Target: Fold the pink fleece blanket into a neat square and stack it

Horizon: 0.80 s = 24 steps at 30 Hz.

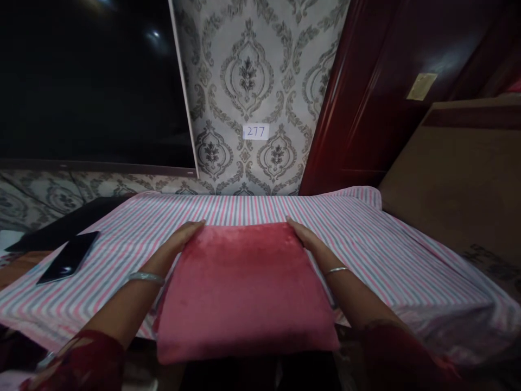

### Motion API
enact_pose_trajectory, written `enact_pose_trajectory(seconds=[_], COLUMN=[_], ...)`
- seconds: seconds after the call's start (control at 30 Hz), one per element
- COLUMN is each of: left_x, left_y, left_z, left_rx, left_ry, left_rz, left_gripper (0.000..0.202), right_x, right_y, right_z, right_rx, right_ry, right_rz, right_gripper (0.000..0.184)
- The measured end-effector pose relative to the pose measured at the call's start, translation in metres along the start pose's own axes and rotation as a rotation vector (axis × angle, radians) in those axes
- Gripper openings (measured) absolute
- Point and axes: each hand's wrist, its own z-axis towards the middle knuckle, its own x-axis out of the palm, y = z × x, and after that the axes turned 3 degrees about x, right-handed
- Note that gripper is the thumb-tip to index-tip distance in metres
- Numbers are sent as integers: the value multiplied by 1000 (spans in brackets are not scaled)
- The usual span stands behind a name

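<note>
A folded pinkish-red cloth [246,293] with a soft, plush-looking surface lies in front of me, its near edge past the front of the striped-covered table. Whether it is a towel or a small blanket I cannot tell. At its far left corner my left hand [188,234] grips the side, thumb along the top edge and the other fingers mostly hidden. My right hand [302,233] has hold of the far right corner in the same way. Each wrist wears a silver bangle.
A pink, grey and white striped cloth [350,244] covers the table. On its left side lies a dark phone [69,258]. Behind are a large television [89,81] and patterned wallpaper with a "277" label [255,131]. A big cardboard box [459,168] stands at right.
</note>
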Motion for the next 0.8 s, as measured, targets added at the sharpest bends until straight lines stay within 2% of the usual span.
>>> enact_pose_trajectory(seconds=[0.1, 0.2, 0.4, 0.53, 0.7, 0.8], left_x=[16, 30, 27, 25, 24, 16], left_y=[-1, 10, 31, 36, 31, 27], left_z=[7, 7, -1, -1, 2, 2], left_rx=[30, 60, 65, 82, 103, 99], left_ry=[-83, -196, -358, -377, -326, -278], left_rz=[208, 375, 507, 520, 474, 394], left_gripper=[25, 23, 37, 37, 34, 35], right_x=[16, 29, 28, 26, 27, 19], right_y=[3, -6, -29, -32, -26, -24], right_z=[7, 5, -1, -1, -3, -9], right_rx=[-38, -58, -106, -132, -147, -168], right_ry=[-137, -262, -432, -454, -408, -355], right_rz=[-178, -286, -361, -349, -288, -237], right_gripper=[38, 34, 42, 42, 39, 41])
